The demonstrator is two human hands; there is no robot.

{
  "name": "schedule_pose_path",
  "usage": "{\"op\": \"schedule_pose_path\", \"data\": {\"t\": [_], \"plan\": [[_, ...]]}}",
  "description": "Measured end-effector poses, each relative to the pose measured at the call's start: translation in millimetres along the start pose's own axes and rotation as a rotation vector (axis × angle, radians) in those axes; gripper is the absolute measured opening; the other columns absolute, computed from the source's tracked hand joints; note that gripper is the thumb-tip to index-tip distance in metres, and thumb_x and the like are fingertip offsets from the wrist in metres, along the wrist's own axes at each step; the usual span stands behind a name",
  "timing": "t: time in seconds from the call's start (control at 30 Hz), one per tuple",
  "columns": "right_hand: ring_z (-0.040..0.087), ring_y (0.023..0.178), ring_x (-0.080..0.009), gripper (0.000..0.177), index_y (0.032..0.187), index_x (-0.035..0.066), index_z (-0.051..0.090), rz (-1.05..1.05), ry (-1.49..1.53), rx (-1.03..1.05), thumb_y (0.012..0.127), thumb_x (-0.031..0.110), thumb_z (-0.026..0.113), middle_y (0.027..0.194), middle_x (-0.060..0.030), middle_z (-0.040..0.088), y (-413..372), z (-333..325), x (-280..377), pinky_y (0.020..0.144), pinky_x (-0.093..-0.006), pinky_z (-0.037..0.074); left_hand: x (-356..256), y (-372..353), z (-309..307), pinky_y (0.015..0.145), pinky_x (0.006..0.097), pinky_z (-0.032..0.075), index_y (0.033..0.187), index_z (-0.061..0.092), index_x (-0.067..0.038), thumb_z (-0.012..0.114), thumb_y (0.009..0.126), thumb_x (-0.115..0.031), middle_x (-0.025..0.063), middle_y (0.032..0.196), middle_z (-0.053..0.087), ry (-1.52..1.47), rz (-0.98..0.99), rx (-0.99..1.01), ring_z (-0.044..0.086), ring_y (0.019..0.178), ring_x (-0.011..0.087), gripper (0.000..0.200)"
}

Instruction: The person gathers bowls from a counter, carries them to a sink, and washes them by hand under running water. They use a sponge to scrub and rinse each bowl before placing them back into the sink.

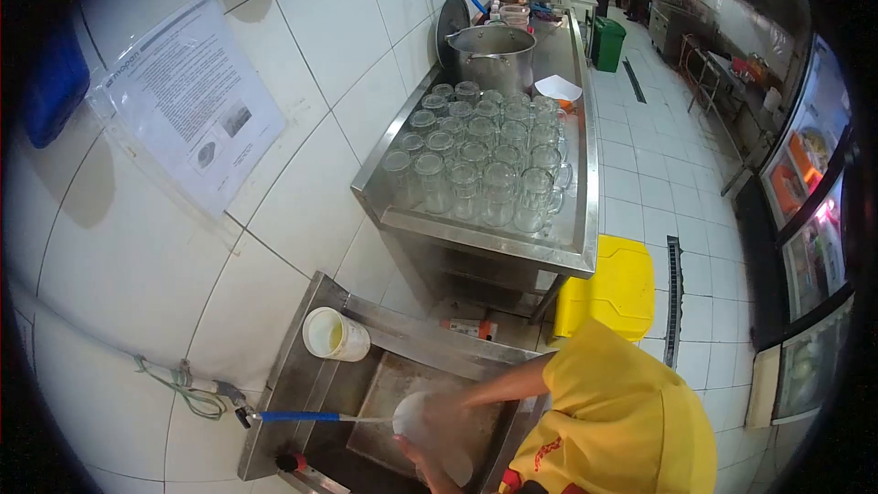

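Water runs from a blue-sleeved tap (302, 416) onto a white round container (412, 414) over the metal sink (334, 393). My left hand (425, 462) reaches in from the bottom edge, its fingers closed against the container's lower side. From the right comes my right hand (446, 412), at the container's right side; motion smears its fingers. Below the hands is a pale round shape (457, 469), too blurred to name. A white bucket (336, 335) stands on the sink's upper left ledge.
Beyond the sink, a steel counter (585, 220) bears several upturned glass mugs (498, 178) and a large pot (494, 55). A yellow bin (613, 284) stands beside it. A black-and-red brush-like item (291, 463) lies on the sink's edge. Several people stand far back.
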State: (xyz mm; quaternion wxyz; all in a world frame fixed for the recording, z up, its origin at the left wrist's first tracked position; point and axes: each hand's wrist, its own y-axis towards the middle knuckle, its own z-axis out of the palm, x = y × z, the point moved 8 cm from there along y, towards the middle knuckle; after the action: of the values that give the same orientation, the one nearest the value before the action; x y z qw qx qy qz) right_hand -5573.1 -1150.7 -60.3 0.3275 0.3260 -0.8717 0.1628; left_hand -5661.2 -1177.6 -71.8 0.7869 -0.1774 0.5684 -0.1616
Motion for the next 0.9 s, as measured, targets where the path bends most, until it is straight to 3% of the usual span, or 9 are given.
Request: {"op": "schedule_pose_path", "data": {"t": [0.13, 0.2, 0.33, 0.53, 0.63, 0.73, 0.8, 0.83, 0.9], "plan": [[0.055, 0.093, -0.0351, 0.020, 0.089, -0.003, 0.059, 0.223, 0.133, -0.446, 0.080, 0.011, 0.048, 0.089, -0.0209, 0.059, 4, -5, -11, 0.081, -0.0411, 0.043, 34, 27, -22, 0.094, 0.0495, 0.035, 0.134, 0.026, 0.001, 0.026, 0.089, -0.057, 0.0235, 0.132, 0.033, 0.109, 0.087, 0.140, 0.039, 0.119, 0.0373, 0.074], [0.055, 0.093, -0.0351, 0.020, 0.089, -0.003, 0.059, 0.292, 0.241, -0.511, 0.080, 0.011, 0.048, 0.089, -0.0210, 0.059, 7, 6, -15, 0.081, -0.0412, 0.043, 47, 26, -48, 0.090, 0.0481, 0.038, 0.132, 0.029, 0.001, 0.027, 0.089, -0.057, 0.0217, 0.128, 0.039, 0.065, -0.086, -0.180, 0.044, 0.113, 0.0365, 0.073], [0.056, 0.092, -0.0352, 0.021, 0.089, -0.003, 0.059, 0.052, 0.103, -0.274, 0.080, 0.012, 0.048, 0.089, -0.0211, 0.059, 0, -18, 13, 0.081, -0.0413, 0.043, -14, -7, -37, 0.088, 0.0447, 0.040, 0.128, 0.034, 0.001, 0.027, 0.091, -0.054, 0.0200, 0.123, 0.044, 0.101, 0.132, 0.093, 0.048, 0.108, 0.0341, 0.066], [0.056, 0.092, -0.0352, 0.021, 0.089, -0.003, 0.059, -0.423, -0.400, 0.246, 0.080, 0.012, 0.048, 0.090, -0.0212, 0.060, -12, -30, 83, 0.080, -0.0416, 0.044, -25, -12, -20, 0.089, 0.0455, 0.040, 0.126, 0.038, 0.001, 0.030, 0.091, -0.052, 0.0177, 0.121, 0.047, 0.146, -0.127, 0.108, 0.048, 0.110, 0.0325, 0.064], [0.058, 0.082, -0.0334, 0.024, 0.088, -0.003, 0.059, -0.178, 0.186, -0.285, 0.072, 0.015, 0.058, 0.086, -0.0214, 0.060, -6, -55, 71, 0.074, -0.0440, 0.045, -3, 3, -24, 0.088, 0.0455, 0.041, 0.126, 0.038, 0.001, 0.030, 0.091, -0.051, 0.0167, 0.120, 0.048, 0.110, -0.091, -0.012, 0.048, 0.109, 0.0321, 0.062], [0.057, 0.076, -0.0315, 0.022, 0.087, -0.003, 0.059, -0.135, 0.226, -0.261, 0.075, 0.014, 0.052, 0.082, -0.0186, 0.060, 12, 13, 11, 0.071, -0.0431, 0.045, 11, 9, -40, 0.090, 0.0428, 0.039, 0.124, 0.041, 0.001, 0.031, 0.093, -0.046, 0.0158, 0.119, 0.049, -0.011, -0.092, 0.019, 0.048, 0.110, 0.0305, 0.058], [0.056, 0.071, -0.0302, 0.022, 0.087, -0.002, 0.058, -0.441, 0.150, -0.330, 0.078, 0.014, 0.047, 0.079, -0.0167, 0.060, 4, 49, -26, 0.069, -0.0425, 0.044, -26, -19, 0, 0.091, 0.0393, 0.037, 0.123, 0.043, 0.001, 0.032, 0.094, -0.044, 0.0145, 0.118, 0.050, 0.132, -0.046, 0.071, 0.047, 0.110, 0.0276, 0.055], [0.057, 0.075, -0.0315, 0.019, 0.087, -0.001, 0.059, 0.155, 0.215, 0.056, 0.077, 0.011, 0.048, 0.079, -0.0162, 0.060, 11, 51, -57, 0.068, -0.0436, 0.044, -24, -22, 3, 0.092, 0.0372, 0.036, 0.122, 0.044, 0.001, 0.033, 0.094, -0.042, 0.0136, 0.118, 0.049, 0.244, -0.017, 0.120, 0.046, 0.109, 0.0256, 0.053], [0.059, 0.079, -0.0336, 0.023, 0.085, -0.002, 0.063, 0.349, 0.179, -0.142, 0.072, 0.013, 0.050, 0.087, -0.0213, 0.061, -7, -20, -13, 0.071, -0.0407, 0.045, -9, -8, 4, 0.094, 0.0327, 0.032, 0.125, 0.042, 0.002, 0.035, 0.094, -0.041, 0.0115, 0.120, 0.048, 0.331, 0.123, 0.041, 0.044, 0.109, 0.0201, 0.054]]}}
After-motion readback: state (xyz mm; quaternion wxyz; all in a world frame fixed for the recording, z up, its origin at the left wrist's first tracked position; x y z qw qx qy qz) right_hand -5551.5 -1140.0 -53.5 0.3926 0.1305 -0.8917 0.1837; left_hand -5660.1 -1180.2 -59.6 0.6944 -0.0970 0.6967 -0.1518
